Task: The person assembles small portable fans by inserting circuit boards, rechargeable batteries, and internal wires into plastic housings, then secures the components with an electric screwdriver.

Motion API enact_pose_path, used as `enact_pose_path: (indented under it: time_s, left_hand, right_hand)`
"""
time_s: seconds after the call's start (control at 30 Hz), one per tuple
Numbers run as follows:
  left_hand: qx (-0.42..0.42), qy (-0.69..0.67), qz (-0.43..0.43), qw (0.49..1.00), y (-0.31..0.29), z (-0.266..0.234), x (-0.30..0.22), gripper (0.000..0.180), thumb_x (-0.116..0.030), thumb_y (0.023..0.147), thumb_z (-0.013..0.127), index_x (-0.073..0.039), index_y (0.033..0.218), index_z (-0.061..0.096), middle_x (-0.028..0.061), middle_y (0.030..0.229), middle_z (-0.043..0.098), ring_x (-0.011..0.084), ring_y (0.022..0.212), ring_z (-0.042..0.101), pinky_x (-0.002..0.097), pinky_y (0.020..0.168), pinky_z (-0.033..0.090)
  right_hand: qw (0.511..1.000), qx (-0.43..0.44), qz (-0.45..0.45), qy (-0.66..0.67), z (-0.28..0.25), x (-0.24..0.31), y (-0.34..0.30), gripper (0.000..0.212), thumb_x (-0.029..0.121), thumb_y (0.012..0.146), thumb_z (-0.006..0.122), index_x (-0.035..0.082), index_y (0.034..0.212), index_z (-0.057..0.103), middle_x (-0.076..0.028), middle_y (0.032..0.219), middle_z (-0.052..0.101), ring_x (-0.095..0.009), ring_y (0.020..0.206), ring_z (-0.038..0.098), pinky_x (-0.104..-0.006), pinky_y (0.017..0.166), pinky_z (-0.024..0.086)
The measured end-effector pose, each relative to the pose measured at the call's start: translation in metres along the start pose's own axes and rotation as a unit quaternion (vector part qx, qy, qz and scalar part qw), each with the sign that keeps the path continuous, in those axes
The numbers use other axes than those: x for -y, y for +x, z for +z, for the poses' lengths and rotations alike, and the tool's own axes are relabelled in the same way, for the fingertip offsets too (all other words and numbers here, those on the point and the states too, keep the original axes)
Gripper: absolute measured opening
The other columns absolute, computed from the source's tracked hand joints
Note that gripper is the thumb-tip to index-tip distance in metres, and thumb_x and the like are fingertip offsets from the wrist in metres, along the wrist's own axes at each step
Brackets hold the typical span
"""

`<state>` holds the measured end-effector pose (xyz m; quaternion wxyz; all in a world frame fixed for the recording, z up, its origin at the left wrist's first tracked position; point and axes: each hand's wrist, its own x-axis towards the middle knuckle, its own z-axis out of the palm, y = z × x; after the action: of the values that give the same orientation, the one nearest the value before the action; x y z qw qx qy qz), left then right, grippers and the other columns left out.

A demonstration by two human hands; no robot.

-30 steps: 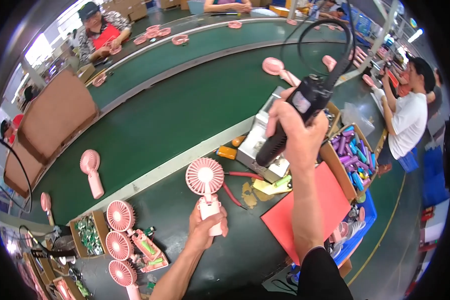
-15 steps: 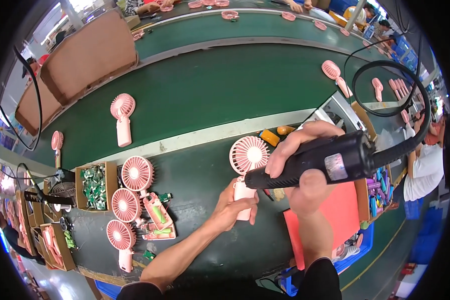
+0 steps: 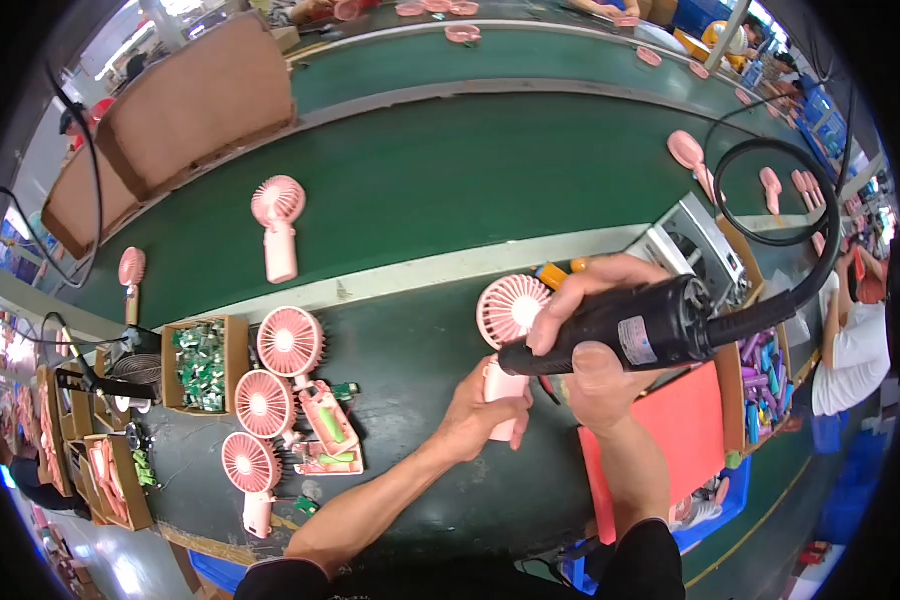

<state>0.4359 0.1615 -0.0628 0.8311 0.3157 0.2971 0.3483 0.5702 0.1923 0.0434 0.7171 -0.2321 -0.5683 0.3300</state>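
Note:
In my left hand [image 3: 478,412] is the handle of a pink handheld fan [image 3: 513,308], its round grille pointing away from me. My fingers wrap round that handle just above the dark table. A thick black corded electric screwdriver [image 3: 615,335] is gripped in my right hand [image 3: 602,378], lying nearly level. Its front end meets the upper part of the fan's handle; the bit itself cannot be made out. To the left lie three more pink fans [image 3: 290,342], two of them with opened handles showing green parts inside.
Beyond the table runs a green conveyor belt [image 3: 450,160] carrying several pink fans. Left stands a cardboard box [image 3: 237,365] of green circuit boards. At right are a red sheet [image 3: 685,425], a metal-cased device [image 3: 692,240] and a box [image 3: 732,405] of coloured cells. The screwdriver's cable [image 3: 805,290] loops overhead.
My view has shifted slightly, so most of the scene sits farther right. The screwdriver's rear end has swung a little toward the left; both hands keep their grips.

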Motion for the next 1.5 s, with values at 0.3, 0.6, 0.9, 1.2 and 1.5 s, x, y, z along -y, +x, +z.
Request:
enact_pose_path:
  time_s: [0.3, 0.6, 0.9, 1.2, 1.5]
  left_hand:
    - [0.023, 0.019, 0.016, 0.999, -0.001, 0.003, -0.003, 0.038, -0.001, 0.079, 0.061, 0.0, 0.112, 0.042, 0.0088, 0.078, 0.056, 0.0167, 0.048, 0.054, 0.0305, 0.046, 0.043]
    - [0.044, 0.007, 0.014, 0.999, -0.001, 0.002, -0.006, 0.03, -0.006, 0.08, 0.062, -0.002, 0.102, 0.042, 0.0088, 0.074, 0.056, 0.0161, 0.048, 0.054, 0.0295, 0.047, 0.042]
    - [0.062, 0.009, 0.004, 0.998, 0.0, 0.001, -0.002, 0.046, -0.003, 0.08, 0.057, 0.002, 0.122, 0.038, 0.0113, 0.081, 0.056, 0.0162, 0.052, 0.056, 0.0312, 0.046, 0.046]
    - [0.027, 0.03, 0.062, 0.997, -0.004, -0.003, 0.004, 0.04, -0.003, 0.085, 0.059, -0.002, 0.12, 0.04, 0.0102, 0.088, 0.056, 0.0169, 0.051, 0.056, 0.0297, 0.047, 0.043]
    - [-0.052, 0.087, 0.133, 0.986, -0.003, -0.006, -0.005, 0.048, -0.042, 0.1, 0.038, -0.005, 0.128, 0.04, 0.0084, 0.099, 0.056, 0.0118, 0.065, 0.052, 0.0261, 0.055, 0.044]
  right_hand:
    - [1.0, -0.011, -0.001, -0.012, 0.003, 0.0, -0.012, 0.046, -0.01, 0.069, 0.058, -0.002, 0.11, 0.039, -0.013, 0.077, 0.057, -0.017, 0.062, 0.06, -0.0278, 0.06, 0.054]
    - [1.0, 0.008, 0.006, -0.007, 0.005, -0.007, -0.016, 0.047, 0.004, 0.077, 0.072, -0.002, 0.11, 0.039, -0.011, 0.079, 0.059, -0.015, 0.063, 0.061, -0.0265, 0.06, 0.054]
    - [0.999, 0.002, 0.026, -0.046, 0.008, 0.011, -0.02, 0.047, -0.011, 0.071, 0.058, 0.0, 0.112, 0.039, -0.013, 0.079, 0.059, -0.015, 0.064, 0.061, -0.0257, 0.06, 0.053]
    - [0.995, -0.083, -0.03, -0.057, 0.002, 0.043, 0.003, 0.039, 0.01, 0.077, 0.058, -0.004, 0.11, 0.041, -0.014, 0.073, 0.057, -0.017, 0.048, 0.055, -0.0263, 0.045, 0.049]
    - [0.928, -0.062, 0.273, -0.244, 0.004, 0.061, 0.025, 0.032, 0.0, 0.074, 0.059, -0.003, 0.105, 0.05, -0.009, 0.078, 0.056, -0.013, 0.051, 0.053, -0.0264, 0.047, 0.045]
